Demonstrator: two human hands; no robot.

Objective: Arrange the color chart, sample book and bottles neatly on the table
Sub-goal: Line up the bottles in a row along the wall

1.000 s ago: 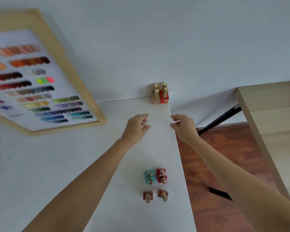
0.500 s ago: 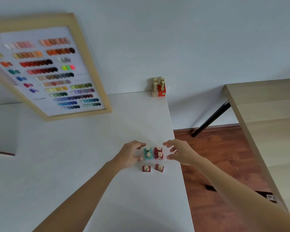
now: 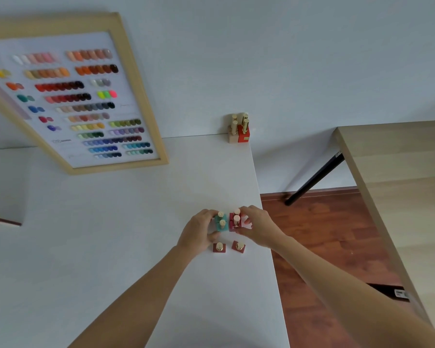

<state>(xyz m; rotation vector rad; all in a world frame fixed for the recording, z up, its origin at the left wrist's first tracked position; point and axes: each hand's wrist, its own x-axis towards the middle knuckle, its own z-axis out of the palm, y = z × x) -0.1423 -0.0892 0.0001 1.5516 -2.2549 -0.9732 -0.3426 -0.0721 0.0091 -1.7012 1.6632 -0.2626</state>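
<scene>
Near the white table's right edge stand two teal bottles and two red bottles in a tight block. My left hand grips the teal pair from the left. My right hand grips the red pair from the right. Two dark red bottles stand loose just in front of the block. Several gold-capped bottles cluster at the far right corner. The wood-framed color chart leans against the wall at the left. A book edge, perhaps the sample book, shows at far left.
The table's right edge drops to a wooden floor. A second, wood-topped table with a black leg stands to the right. The white wall runs behind the table.
Both hands came back from the far corner to the near group of bottles and closed around the teal and red pairs.
</scene>
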